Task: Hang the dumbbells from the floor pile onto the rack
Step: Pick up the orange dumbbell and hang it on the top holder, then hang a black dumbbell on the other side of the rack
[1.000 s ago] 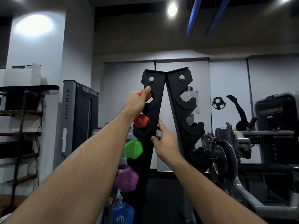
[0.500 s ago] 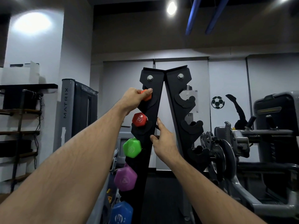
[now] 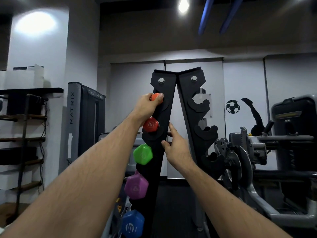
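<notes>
Reaching high, the left hand [image 3: 145, 107] curls round the orange dumbbell [image 3: 156, 97] at the rack's [image 3: 164, 117] top hook while the right hand [image 3: 176, 148], fingers loose, steadies the upright, and a half-seated handle could slip onto the red dumbbell [image 3: 151, 124] below.

Pretty dim gym room overall. A ceiling spotlight [image 3: 183, 5] glows near the top center, and a bright patch of light [image 3: 35, 23] sits on the pale wall in the upper left. Two blue beams [image 3: 216, 14] run diagonally across the dark ceiling at upper right. On the left side there's a dark shelving unit [image 3: 24, 117] with wooden shelves, and just right of it a grey Matrix machine [image 3: 82, 121]. The back wall has pale panels [image 3: 243, 79] with a soccer ball decal [image 3: 232, 106] and a black kicking-leg silhouette [image 3: 253, 115]. Grey weight machines [image 3: 283, 148] fill the right side. The floor [image 3: 173, 212] looks dark.
</notes>
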`<state>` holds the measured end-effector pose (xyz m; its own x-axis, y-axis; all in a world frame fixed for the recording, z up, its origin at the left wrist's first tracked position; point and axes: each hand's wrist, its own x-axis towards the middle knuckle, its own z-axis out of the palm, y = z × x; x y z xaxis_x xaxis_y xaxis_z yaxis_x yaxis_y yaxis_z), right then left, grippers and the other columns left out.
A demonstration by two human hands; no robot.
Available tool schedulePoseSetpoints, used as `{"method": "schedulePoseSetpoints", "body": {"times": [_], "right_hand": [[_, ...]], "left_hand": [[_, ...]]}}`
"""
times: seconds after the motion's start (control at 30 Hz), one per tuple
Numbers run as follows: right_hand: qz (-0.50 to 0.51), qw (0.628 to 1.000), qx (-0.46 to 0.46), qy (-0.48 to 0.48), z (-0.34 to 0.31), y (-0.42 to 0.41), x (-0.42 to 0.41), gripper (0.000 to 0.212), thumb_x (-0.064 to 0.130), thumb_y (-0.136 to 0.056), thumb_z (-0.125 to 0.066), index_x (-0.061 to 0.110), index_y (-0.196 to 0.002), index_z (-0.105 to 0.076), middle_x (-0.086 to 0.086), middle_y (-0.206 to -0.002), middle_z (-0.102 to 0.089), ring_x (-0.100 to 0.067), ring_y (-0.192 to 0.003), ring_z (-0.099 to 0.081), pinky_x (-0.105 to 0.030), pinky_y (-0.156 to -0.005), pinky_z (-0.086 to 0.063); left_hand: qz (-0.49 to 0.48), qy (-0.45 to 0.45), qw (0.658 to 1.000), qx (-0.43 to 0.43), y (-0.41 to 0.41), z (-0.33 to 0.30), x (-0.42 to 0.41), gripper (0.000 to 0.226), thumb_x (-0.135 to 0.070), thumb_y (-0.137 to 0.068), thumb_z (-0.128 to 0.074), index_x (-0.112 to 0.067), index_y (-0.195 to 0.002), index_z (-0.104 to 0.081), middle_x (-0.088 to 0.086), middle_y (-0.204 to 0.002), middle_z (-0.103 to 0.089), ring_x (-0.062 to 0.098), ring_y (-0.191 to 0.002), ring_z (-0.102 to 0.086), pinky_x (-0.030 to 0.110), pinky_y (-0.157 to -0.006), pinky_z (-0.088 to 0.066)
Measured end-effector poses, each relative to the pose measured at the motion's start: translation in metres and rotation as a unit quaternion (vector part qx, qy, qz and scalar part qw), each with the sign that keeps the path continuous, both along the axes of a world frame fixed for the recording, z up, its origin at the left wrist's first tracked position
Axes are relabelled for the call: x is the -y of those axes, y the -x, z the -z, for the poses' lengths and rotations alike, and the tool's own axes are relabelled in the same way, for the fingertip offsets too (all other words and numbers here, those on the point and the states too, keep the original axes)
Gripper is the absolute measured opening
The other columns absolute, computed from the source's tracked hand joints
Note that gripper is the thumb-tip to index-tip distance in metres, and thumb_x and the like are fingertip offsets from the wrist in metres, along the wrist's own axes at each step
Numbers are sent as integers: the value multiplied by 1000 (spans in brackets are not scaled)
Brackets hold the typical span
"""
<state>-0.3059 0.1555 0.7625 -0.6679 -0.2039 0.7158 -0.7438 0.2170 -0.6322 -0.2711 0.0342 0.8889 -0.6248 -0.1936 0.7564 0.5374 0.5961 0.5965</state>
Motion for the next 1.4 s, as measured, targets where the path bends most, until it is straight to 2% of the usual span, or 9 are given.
{"method": "schedulePoseSetpoints", "body": {"times": [0.17, 0.27, 0.33, 0.4, 0.5, 0.57, 0.9, 1.2, 1.4], "right_hand": [[-1, 1000, 6, -2, -1, -3, -1, 79, 5, -100, -58, 35, -163, -20, 1, -146, -57, -20, -117, -67, -35, -97, -59], [-3, 1000, 5, -6, 0, -9, -7, 77, 5, -101, -58, 30, -163, -21, 1, -146, -55, -12, -104, -68, -10, -74, -54], [4, 1000, -5, -6, 0, -15, -13, 73, 10, -101, -59, 25, -163, -23, 0, -145, -55, -2, -85, -65, -5, -66, -48], [15, 1000, -11, -4, 4, -21, -18, 72, 20, -101, -62, 24, -163, -25, -3, -146, -55, -3, -78, -64, -17, -76, -52], [11, 1000, 4, -3, 21, -30, -25, 72, 32, -98, -64, 26, -162, -30, -1, -143, -58, -16, -101, -69, -29, -88, -55], [-3, 1000, 12, -11, 36, -37, -32, 71, 36, -98, -65, 26, -160, -32, 0, -143, -58, -17, -116, -65, -27, -93, -52], [-21, 993, 93, -72, 164, -76, -88, 64, 38, -95, -70, 26, -153, -46, 4, -140, -60, -8, -127, -55, -25, -107, -44], [-29, 954, 270, -129, 320, -87, -179, 57, 52, -88, -70, 33, -141, -59, 11, -121, -70, -4, -110, -68, -36, -104, -53], [8, 903, 395, -166, 431, -88, -251, 35, 37, -95, -72, 24, -128, -70, 7, -112, -76, -7, -104, -70, -28, -95, -52]], "left_hand": [[7, -19, 1000, -6, -8, 7, -1, 59, -60, -100, -43, -10, -128, -59, -2, -111, -65, 6, -99, -61, 15, -82, -43], [9, -45, 999, -16, -15, 13, -2, 70, -66, -98, -38, -10, -137, -56, 2, -125, -65, 14, -117, -59, 29, -102, -43], [9, -63, 997, -34, -23, 22, -5, 69, -65, -99, -40, -12, -141, -52, 3, -133, -62, 14, -122, -56, 28, -102, -44], [-4, -79, 996, -52, -30, 35, -7, 74, -69, -95, -44, -16, -145, -48, 3, -142, -56, 16, -129, -53, 35, -108, -43], [-13, -103, 992, -75, -44, 66, -12, 82, -77, -86, -48, -21, -146, -47, 1, -146, -54, 18, -134, -50, 47, -113, -42], [-11, -119, 989, -84, -53, 91, -16, 80, -76, -85, -47, -23, -146, -47, 0, -144, -55, 17, -133, -51, 47, -112, -43], [-47, -151, 984, -85, -112, 284, -51, 58, -51, -95, -59, -20, -143, -49, -6, -140, -56, 8, -130, -53, 38, -111, -45], [-10, -210, 970, 121, -148, 466, -121, 46, -42, -97, -61, -25, -139, -53, -11, -139, -58, 2, -129, -53, 40, -112, -44], [65, -211, 897, 383, -141, 617, -202, 62, -62, -82, -63, -27, -133, -56, -9, -128, -64, 7, -119, -61, 40, -106, -49]]}}
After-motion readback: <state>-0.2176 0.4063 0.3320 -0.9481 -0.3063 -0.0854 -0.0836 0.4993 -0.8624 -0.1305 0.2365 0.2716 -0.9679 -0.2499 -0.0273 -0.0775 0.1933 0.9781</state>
